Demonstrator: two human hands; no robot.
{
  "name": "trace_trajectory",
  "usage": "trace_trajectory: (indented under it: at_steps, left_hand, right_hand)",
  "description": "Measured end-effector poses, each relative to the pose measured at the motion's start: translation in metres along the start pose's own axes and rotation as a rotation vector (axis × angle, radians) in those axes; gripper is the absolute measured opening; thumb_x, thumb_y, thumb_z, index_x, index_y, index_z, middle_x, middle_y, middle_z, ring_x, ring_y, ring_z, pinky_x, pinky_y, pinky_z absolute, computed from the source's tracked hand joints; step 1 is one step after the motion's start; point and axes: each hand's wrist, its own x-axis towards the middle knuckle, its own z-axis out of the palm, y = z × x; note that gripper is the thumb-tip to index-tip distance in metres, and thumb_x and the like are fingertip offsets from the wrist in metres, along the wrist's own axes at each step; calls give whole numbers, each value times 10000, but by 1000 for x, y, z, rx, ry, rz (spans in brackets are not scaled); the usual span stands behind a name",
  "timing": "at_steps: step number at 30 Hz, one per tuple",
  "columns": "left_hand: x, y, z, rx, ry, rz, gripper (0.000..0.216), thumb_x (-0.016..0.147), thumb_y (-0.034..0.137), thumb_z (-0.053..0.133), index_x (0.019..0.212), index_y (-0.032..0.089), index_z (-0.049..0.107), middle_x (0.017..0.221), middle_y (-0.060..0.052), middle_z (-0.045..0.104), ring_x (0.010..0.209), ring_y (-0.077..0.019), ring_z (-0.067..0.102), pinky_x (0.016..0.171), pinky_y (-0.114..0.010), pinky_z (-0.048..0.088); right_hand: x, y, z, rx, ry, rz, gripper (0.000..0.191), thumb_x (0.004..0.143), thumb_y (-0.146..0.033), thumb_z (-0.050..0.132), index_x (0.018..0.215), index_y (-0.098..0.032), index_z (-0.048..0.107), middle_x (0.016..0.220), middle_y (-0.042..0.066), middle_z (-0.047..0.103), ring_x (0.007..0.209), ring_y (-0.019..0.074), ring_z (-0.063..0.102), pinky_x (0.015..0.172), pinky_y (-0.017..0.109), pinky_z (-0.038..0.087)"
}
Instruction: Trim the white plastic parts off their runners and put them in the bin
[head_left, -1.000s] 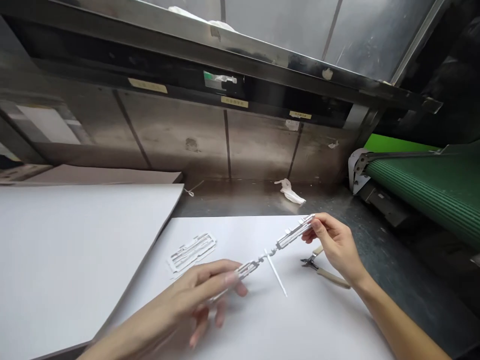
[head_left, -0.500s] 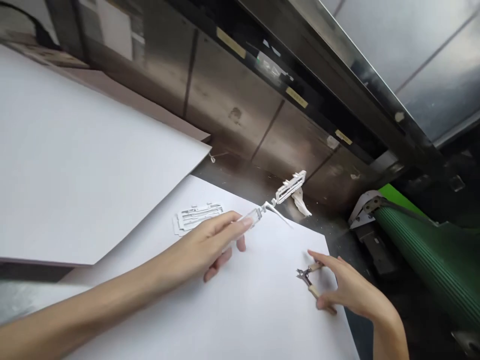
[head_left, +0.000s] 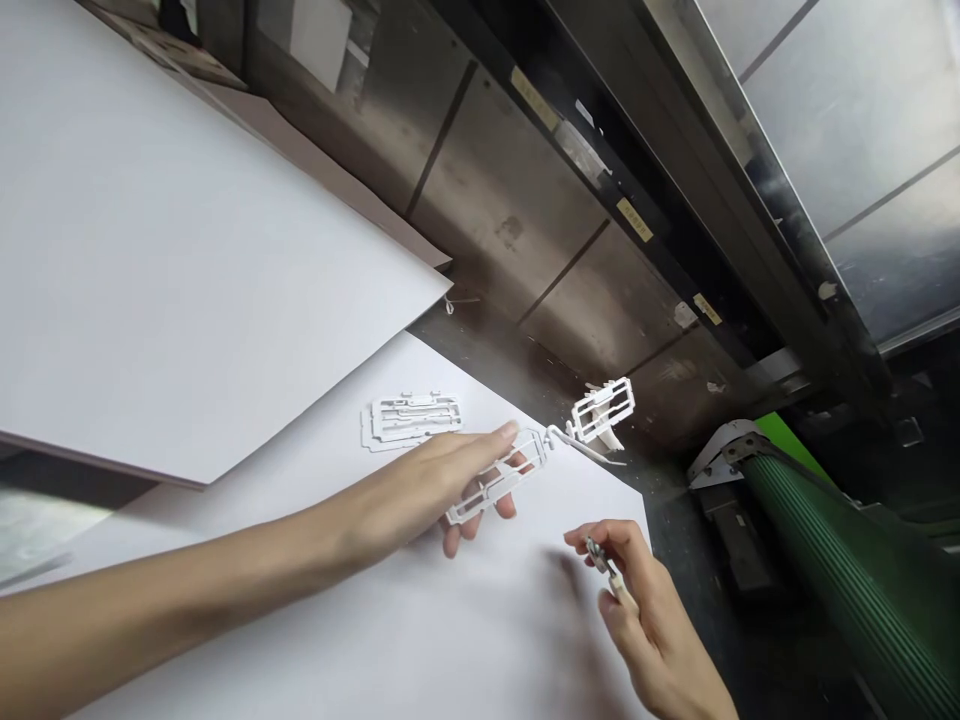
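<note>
My left hand [head_left: 442,485] pinches a white plastic moulded frame [head_left: 499,478], which is joined by a thin sprue to a second white frame [head_left: 604,408] that sticks out over the sheet's far corner. My right hand [head_left: 637,600] is closed round a small pair of cutters [head_left: 600,562] with pale handles, lifted just above the white sheet [head_left: 450,630]. A loose white frame piece [head_left: 409,420] lies flat on the sheet, just beyond my left hand.
A second large white sheet [head_left: 172,280] overlaps from the left. A steel bench wall [head_left: 525,220] and overhead ledge run behind. At the right is a green ribbed conveyor belt [head_left: 847,570]. A white scrap lies behind the far frame.
My right hand let go of the far end of the frame, reached down to the cutters and picked them up. My left hand turned the joined frames. The camera view tilted.
</note>
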Motion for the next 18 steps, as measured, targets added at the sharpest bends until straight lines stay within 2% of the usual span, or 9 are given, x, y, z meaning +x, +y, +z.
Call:
trace_trajectory:
  at_steps: [2,4,6,8,13,15,18]
  left_hand:
    - [0,-2,0,37,63,41,593,937,731,430,1075,213,683,968,-50,722,736,-179,581,691,-306,526]
    - [1,-7,0,104,139,104,630,936,759,406,1199,253,674,1107,-53,707,902,-220,617,865,-369,534]
    - [2,-13,1,191,227,185,641,931,764,442,1363,316,601,1289,-44,649,1134,-260,596,1038,-428,480]
    - [3,-21,1,301,298,306,622,944,713,509,1456,361,515,1390,-26,575,1233,-250,559,1093,-419,452]
    - [6,-36,0,644,284,700,408,1039,455,535,1425,325,499,1192,-10,569,885,-130,588,826,-278,519]
    - [6,-39,1,736,269,805,366,1053,366,530,1413,319,483,1152,-2,562,844,-107,582,779,-247,513]
    - [5,-42,3,801,261,867,368,1049,312,542,1409,306,463,1134,1,556,821,-90,591,740,-215,513]
  right_hand:
    - [-1,-3,4,32,-15,54,348,1053,-443,467,1383,-333,494,1286,47,623,1171,241,594,1030,354,459]
    - [-2,-7,8,68,-17,109,363,1063,-532,454,1365,-350,539,1230,30,654,1147,228,602,1022,329,453]
    - [-3,-14,14,109,9,147,382,1068,-578,421,1324,-346,585,1174,24,663,1130,217,601,1019,305,446]
    - [-3,-21,20,141,55,153,412,1074,-597,390,1292,-323,607,1127,29,661,1097,208,608,982,282,454]
    - [6,-32,29,156,143,112,456,1088,-590,353,1198,-251,637,910,22,623,835,168,593,775,243,473]
    - [9,-33,30,130,185,100,421,1086,-561,399,1192,-243,655,912,26,626,843,170,604,803,245,477]
    - [11,-31,32,101,228,107,372,1081,-512,460,1243,-247,665,970,37,642,933,178,636,873,241,489]
